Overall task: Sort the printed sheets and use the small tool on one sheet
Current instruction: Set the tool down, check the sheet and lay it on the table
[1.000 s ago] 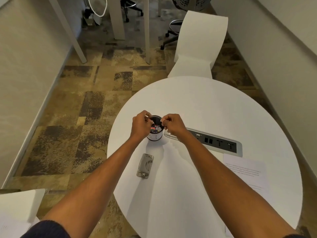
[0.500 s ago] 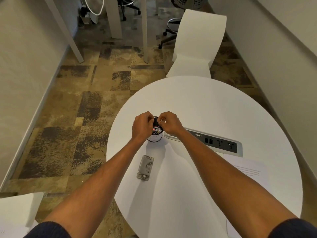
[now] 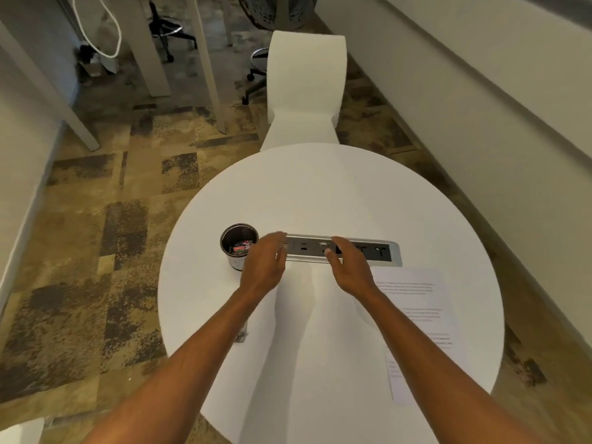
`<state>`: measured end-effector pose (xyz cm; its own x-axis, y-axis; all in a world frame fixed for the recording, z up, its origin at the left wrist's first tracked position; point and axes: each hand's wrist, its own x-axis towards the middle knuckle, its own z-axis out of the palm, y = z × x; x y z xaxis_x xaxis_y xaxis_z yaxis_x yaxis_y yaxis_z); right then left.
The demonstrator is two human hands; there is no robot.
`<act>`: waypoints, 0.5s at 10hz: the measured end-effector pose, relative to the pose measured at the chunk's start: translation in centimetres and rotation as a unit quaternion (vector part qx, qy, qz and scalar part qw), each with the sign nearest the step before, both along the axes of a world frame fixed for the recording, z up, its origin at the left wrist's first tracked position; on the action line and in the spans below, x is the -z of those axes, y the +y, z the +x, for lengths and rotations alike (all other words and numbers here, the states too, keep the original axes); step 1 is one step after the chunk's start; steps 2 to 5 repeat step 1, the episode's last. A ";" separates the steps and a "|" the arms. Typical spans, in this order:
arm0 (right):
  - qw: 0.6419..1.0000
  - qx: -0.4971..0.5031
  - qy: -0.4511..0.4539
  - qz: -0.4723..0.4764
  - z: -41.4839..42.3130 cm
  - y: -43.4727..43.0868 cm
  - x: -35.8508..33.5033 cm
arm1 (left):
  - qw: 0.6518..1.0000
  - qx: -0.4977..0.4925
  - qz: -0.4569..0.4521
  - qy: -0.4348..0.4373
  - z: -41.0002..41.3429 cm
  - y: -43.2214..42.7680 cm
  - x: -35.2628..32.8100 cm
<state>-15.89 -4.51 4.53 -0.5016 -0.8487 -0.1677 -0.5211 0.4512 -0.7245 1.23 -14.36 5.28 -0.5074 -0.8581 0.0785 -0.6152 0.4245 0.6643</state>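
printed sheets [image 3: 416,318] | loosely overlapped, unsorted, near-right on surface [image 3: 320,193] | small tool [image 3: 241,335] near-left, mostly hidden under forearm, untouched | left hand [image 3: 264,267], right hand [image 3: 350,267] apart, fingers spread, empty | task looks barely started

Small tool [image 3: 241,336]: mostly hidden beneath the left forearm; only a sliver of metal shows at the forearm's right edge, type not determinable.
Printed sheets [image 3: 416,318]: text too small and blurred to read; near-left corner covered by the right forearm; number of sheets not countable.
Socket strip [image 3: 368,249]: middle section masked by the right hand [image 3: 349,267]; left end partly masked by the left hand [image 3: 264,267].
Cup [image 3: 238,245]: contents a blur of red and dark shapes, not identifiable; lower right wall behind the left hand.
Tabletop [image 3: 320,193]: near edge obscured by both forearms.
Chair [image 3: 304,91]: seat front hidden behind the tabletop's far edge.
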 end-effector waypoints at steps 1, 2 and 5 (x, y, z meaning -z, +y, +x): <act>0.996 -0.002 0.073 0.047 -1.0 3.8 1.7 | 0.998 0.040 -0.007 -0.039 -1.7 3.4 2.0; 0.996 -0.002 0.073 0.047 -1.0 3.8 1.7 | 0.998 0.040 -0.007 -0.039 -1.7 3.4 2.0; 0.996 -0.002 0.073 0.047 -1.0 3.8 1.7 | 0.998 0.040 -0.007 -0.039 -1.7 3.4 2.0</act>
